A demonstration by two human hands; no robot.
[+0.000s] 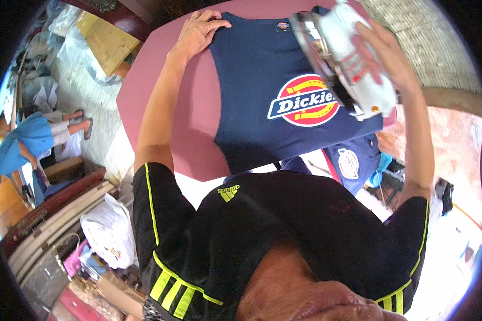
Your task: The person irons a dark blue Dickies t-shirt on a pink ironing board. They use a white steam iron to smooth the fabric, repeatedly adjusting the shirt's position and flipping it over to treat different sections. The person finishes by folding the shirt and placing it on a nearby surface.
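Note:
A navy sleeveless shirt point(246, 75) lies spread on a pink padded ironing board point(166, 101). It bears a big round red, yellow and white print. My left hand point(198, 35), a ring on one finger, reaches to the shirt's upper left corner and pinches the cloth edge there. On the other side, my right hand point(391, 56) is wrapped round a white and red iron point(359, 69). The iron is tipped on its side, its shiny metal sole facing left, over the shirt's right part and part of the print. I cannot tell whether it touches the cloth.
Another navy garment point(353, 163) with a white print hangs below the board's near edge. At left are a white plastic bag point(110, 232), a cardboard box point(118, 291) and a wooden table point(104, 43). A person in blue point(27, 139) bends over farther off.

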